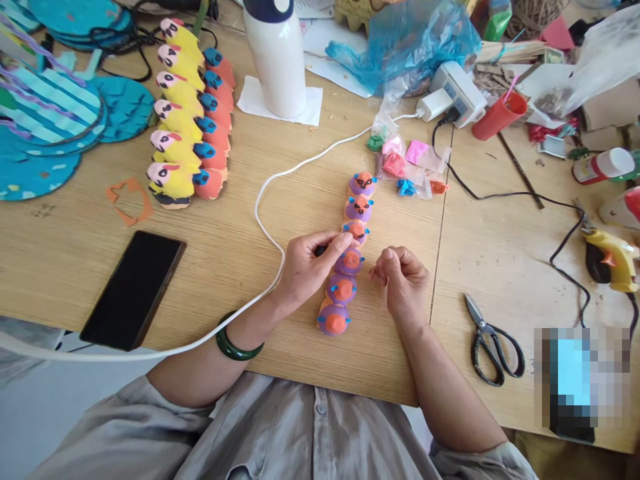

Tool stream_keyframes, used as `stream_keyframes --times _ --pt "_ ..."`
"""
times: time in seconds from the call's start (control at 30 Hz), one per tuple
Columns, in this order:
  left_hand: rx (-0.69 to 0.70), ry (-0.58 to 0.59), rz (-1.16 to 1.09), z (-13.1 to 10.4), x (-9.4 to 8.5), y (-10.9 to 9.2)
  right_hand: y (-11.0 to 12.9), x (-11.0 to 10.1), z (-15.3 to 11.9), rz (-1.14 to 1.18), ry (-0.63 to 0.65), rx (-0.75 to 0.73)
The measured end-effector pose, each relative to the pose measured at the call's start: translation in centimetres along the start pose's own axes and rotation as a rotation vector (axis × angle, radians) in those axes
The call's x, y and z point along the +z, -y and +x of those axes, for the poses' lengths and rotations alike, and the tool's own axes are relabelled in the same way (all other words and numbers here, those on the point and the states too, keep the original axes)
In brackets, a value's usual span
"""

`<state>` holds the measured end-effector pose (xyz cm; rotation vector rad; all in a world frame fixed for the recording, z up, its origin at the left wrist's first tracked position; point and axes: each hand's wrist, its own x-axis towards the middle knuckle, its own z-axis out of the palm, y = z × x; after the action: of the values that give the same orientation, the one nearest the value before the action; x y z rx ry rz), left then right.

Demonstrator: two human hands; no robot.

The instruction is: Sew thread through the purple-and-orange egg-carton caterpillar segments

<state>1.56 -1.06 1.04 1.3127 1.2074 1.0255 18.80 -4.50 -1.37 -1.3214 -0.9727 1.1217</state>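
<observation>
A row of purple clay-covered bumps with orange faces and small blue ears runs away from me on the table, like a strip of egg carton. The far faces carry black marks; the nearer ones are plain orange. Over the middle of the row is my left hand, thumb and index finger pinched together beside the third face. A small black lump, apparently clay, shows inside its curled fingers. My right hand is just right of the row, fingers curled and thumb pressed against them; whatever they hold is hidden.
Bags of coloured clay lie beyond the row. A white cable crosses the table on the left, near a phone. Scissors and a yellow glue gun are at right. A white bottle and painted strips stand behind.
</observation>
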Motion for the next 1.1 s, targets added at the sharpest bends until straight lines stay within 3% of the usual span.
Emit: stream_keyframes --times 0.13,0.3,0.5,0.77,0.87,1.1 --pt "0.013 0.03 0.016 0.2 -0.3 -0.1 -0.1 -0.2 0.0 -0.029 -0.025 -0.007" --pt "0.062 0.358 0.208 1.4 -2.0 -0.6 0.0 -0.2 0.3 0.085 -0.048 0.066" --pt "0.084 0.562 0.28 2.8 -3.1 0.3 -0.2 0.1 0.4 0.103 0.063 0.122" --pt "0.142 0.41 0.31 3.2 -2.3 2.1 -0.5 -0.1 0.7 0.115 -0.059 0.076" --pt "0.17 0.383 0.311 3.2 -2.2 2.3 -0.5 -0.2 0.6 0.094 -0.045 0.094" --pt "0.205 0.179 0.268 2.6 -1.4 2.2 -0.1 -0.3 0.6 0.133 -0.055 0.092"
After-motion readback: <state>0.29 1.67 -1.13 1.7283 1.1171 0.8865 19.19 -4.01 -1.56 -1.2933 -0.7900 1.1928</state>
